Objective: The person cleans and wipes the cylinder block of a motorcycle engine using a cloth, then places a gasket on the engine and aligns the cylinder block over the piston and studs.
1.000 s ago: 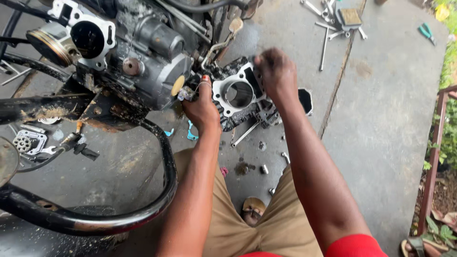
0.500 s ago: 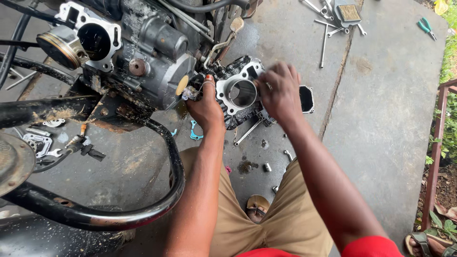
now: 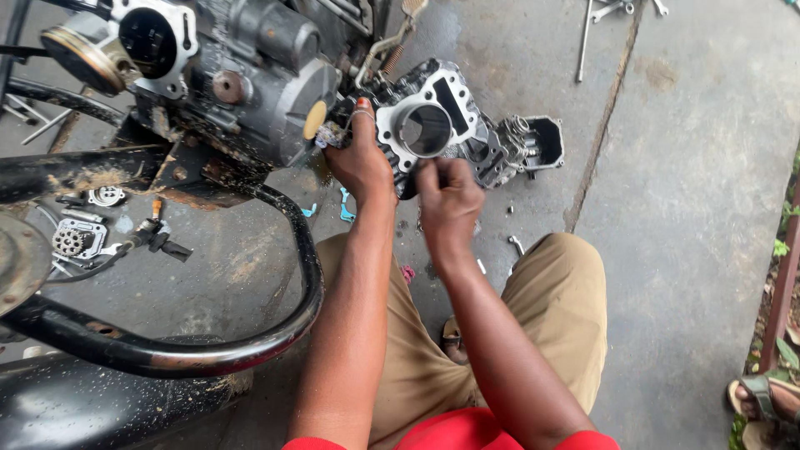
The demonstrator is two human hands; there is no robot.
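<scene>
holding: the left hand (image 3: 360, 158) grips the left side of the cylinder block (image 3: 429, 125), fingers wrapped tight on its edge.
right hand: the right hand (image 3: 448, 200) sits just under the block, fingers curled in a loose fist at its lower edge; cannot tell if it pinches something small.
block: it is grey metal with a big round hole, tilted, held just above the floor (image 3: 683, 208), right beside the engine (image 3: 250, 75).
engine: it is on the left, fixed in a black frame (image 3: 250, 333), and shows a round hole at the top.
black cover: a small cover (image 3: 542, 142) lies just right of the block.
floor bits: tools (image 3: 587, 33) lie at the top, well apart from the hands; small parts (image 3: 79, 237) lie at the left under the frame.
legs: tan shorts (image 3: 558, 308) and a sandal (image 3: 450, 337) show below the arms.
</scene>
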